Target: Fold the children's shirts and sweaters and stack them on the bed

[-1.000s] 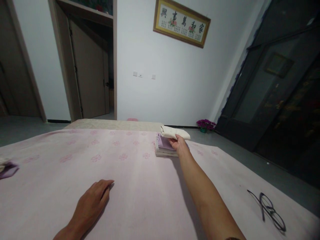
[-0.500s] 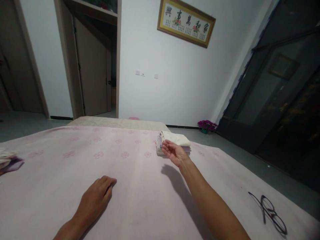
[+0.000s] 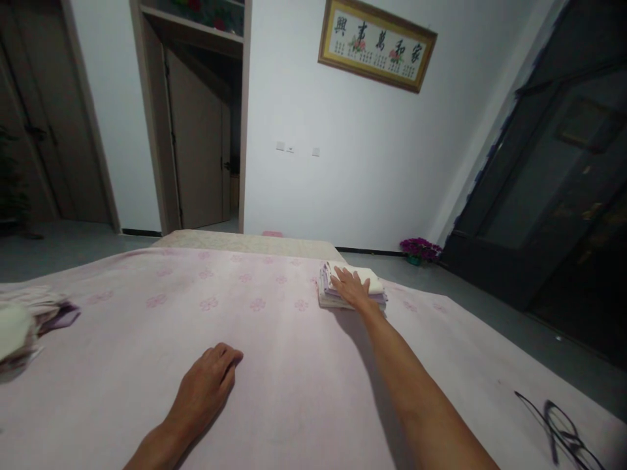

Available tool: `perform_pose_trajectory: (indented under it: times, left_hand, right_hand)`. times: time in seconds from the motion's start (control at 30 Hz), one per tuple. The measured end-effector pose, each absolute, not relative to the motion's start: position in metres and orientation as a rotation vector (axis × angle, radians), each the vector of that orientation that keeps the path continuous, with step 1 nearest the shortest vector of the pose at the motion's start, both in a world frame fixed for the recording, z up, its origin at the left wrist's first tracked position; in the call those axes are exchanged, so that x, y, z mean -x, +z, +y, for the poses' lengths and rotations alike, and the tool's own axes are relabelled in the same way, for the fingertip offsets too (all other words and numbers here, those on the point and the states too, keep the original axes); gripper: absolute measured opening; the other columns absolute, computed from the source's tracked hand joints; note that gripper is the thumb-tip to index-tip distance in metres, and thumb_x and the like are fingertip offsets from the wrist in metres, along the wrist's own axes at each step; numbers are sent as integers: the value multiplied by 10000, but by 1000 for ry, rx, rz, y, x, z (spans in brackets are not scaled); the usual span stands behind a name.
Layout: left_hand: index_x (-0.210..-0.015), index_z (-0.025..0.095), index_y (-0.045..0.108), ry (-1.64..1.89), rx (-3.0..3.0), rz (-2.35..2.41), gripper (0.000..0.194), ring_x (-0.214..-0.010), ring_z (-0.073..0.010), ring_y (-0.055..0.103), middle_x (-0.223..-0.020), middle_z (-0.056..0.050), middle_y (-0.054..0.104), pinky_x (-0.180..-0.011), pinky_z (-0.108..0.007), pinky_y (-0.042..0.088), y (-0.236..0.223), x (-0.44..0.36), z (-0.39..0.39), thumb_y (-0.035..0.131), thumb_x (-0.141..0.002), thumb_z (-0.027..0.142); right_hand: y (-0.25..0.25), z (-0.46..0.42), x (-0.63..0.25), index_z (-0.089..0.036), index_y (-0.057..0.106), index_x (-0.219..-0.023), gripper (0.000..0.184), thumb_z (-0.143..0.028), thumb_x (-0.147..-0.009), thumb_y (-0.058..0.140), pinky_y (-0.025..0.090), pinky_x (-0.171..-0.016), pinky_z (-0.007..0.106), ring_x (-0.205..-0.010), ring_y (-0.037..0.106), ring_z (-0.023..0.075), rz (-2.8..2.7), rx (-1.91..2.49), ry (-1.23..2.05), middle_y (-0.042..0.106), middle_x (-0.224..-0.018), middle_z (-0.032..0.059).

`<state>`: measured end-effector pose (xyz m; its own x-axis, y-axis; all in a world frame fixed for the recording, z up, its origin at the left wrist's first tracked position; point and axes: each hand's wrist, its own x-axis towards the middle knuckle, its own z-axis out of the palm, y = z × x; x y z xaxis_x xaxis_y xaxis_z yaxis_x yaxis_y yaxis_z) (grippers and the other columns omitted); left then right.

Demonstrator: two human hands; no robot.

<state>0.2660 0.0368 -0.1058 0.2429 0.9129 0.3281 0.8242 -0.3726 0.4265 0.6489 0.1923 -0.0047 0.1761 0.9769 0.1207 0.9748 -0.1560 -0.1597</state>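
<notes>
My right hand (image 3: 351, 287) lies palm down with spread fingers on a stack of folded cloths (image 3: 375, 282). The top cloth is cream, with lilac and white layers beneath it. On the pink flowered sheet (image 3: 274, 391) rests my left hand (image 3: 211, 375), its fingers curled and pressed together against the surface. Whether anything is under those fingers is hidden. At the left edge a loose heap of cloths (image 3: 29, 320) in white, cream and purple sits on the same sheet.
Black-framed glasses (image 3: 563, 431) lie at the lower right of the sheet. Beyond its far edge are a pale beige surface (image 3: 255, 243), a pot of purple flowers (image 3: 419, 249) on the floor and a white wall (image 3: 284, 196). A door (image 3: 198, 143) stands ajar at the left.
My right hand has turned from palm sideways to palm down and come to rest on the folded stack. My left hand stays on the sheet. The view has swung slightly left.
</notes>
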Motion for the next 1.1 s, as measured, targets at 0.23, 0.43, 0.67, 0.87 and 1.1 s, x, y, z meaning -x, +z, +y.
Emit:
perform_pose_trajectory:
  times: [0.23,0.43,0.67,0.87,1.1]
  left_hand:
    - [-1062,214,674,794,-2347,1662,295,-1001,-212,597,-1057,-72,659,-901,-337,452,-100,-268,34,419,-928,151]
    - [-1022,209,678,863,-2346,1658,274,-991,-210,599,-1038,-72,664,-889,-329,453,-101,-267,33,452,-895,119]
    - [-1107,221,675,1021,-2300,1633,301,-1030,-176,647,-1090,-56,709,-916,-289,486,-106,-265,32,437,-935,155]
    - [-1197,199,667,1047,-2271,1872,345,-1175,-245,609,-1216,-95,695,-1048,-393,428,-93,-202,30,498,-899,162]
    - [-1374,83,534,618,-2162,2909,502,-1450,-404,273,-1489,-241,457,-1130,-631,186,-57,-49,19,494,-876,128]
  right_hand:
    - [-8,161,-630,-236,434,-1505,508,-384,-1038,298,90,-1198,601,-1502,217,292,-1870,1947,-264,361,-1601,87]
    - [-67,81,-568,-228,546,-1418,456,-343,-1007,384,273,-1195,448,-1437,376,245,-2108,1535,-211,470,-1533,77]
    - [-112,17,-535,-222,516,-1466,515,-429,-1009,397,217,-1220,510,-1479,323,288,-2253,1694,84,403,-1576,83]
    - [-107,11,-535,-221,541,-1443,499,-410,-1008,386,185,-1235,465,-1475,335,246,-2279,1710,26,439,-1557,67]
    - [-105,10,-530,-221,566,-1418,472,-367,-1001,400,209,-1225,461,-1455,369,250,-2250,1725,-21,472,-1535,71]
